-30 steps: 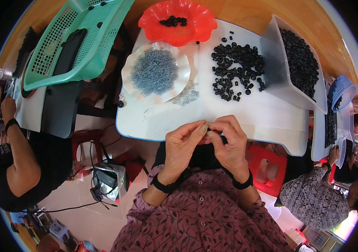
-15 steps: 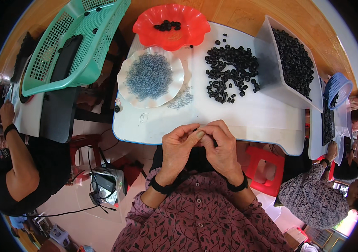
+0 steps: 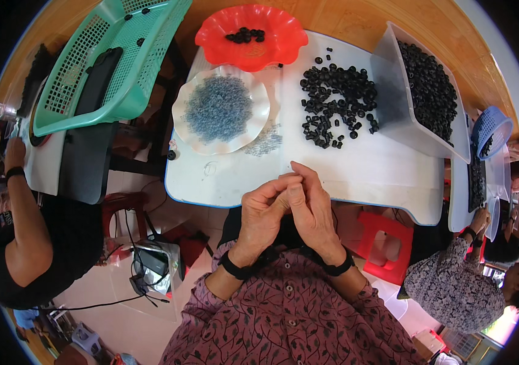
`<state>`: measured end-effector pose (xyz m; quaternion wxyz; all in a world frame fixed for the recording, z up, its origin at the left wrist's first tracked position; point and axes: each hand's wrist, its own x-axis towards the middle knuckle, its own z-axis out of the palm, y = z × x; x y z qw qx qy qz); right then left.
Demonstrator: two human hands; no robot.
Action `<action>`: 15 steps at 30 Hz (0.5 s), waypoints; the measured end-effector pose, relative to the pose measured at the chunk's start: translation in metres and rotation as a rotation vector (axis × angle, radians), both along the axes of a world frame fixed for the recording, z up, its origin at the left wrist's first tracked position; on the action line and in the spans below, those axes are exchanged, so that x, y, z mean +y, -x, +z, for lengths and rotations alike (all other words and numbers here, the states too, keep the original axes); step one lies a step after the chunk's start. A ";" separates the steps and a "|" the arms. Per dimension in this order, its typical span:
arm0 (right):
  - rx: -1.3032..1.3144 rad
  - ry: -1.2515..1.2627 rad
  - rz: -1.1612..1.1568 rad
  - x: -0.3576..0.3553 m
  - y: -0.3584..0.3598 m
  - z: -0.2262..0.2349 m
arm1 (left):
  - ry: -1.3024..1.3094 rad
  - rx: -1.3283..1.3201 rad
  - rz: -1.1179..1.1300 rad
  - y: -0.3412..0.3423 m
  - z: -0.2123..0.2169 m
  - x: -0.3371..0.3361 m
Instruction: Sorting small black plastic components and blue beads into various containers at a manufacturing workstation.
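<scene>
My left hand point(image 3: 261, 214) and my right hand point(image 3: 313, 210) meet at the table's near edge, thumbs and fingers pressed together. Whatever they pinch is hidden behind the fingers. The right index finger reaches up past the other fingertips. Beyond them, a loose pile of small black ring-like parts point(image 3: 348, 91) lies on the white table point(image 3: 363, 176). Left of that pile, a white wavy-edged plate point(image 3: 202, 146) holds many tiny translucent grey-blue rings point(image 3: 218, 109). More of these rings point(image 3: 265, 143) are scattered beside the plate. Behind it, a red scalloped bowl point(image 3: 211, 48) contains several black parts point(image 3: 246, 35).
A translucent bin point(image 3: 391, 91) full of black parts point(image 3: 424, 85) tilts at the table's right. To the left stands a green mesh basket point(image 3: 119, 112). A red stool point(image 3: 384, 246) is below right. People work at both sides: an arm point(image 3: 28, 225) left, a patterned sleeve point(image 3: 448, 274) right.
A small dark piece showed at my fingertips earlier; now it is hidden. My right hand has turned, its thumb upright and index finger stretched farther up. Both hands remain together.
</scene>
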<state>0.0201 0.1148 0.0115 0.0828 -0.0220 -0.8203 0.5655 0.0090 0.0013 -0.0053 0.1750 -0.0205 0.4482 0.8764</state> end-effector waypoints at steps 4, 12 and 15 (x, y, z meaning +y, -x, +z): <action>-0.097 -0.006 0.014 -0.004 0.003 0.010 | -0.137 0.050 0.005 0.000 -0.004 -0.002; 0.005 0.125 -0.037 -0.007 0.003 0.002 | -0.126 0.041 0.014 0.002 0.003 0.002; -0.001 0.085 0.011 -0.007 0.005 0.003 | -0.138 0.027 0.027 0.002 0.003 0.001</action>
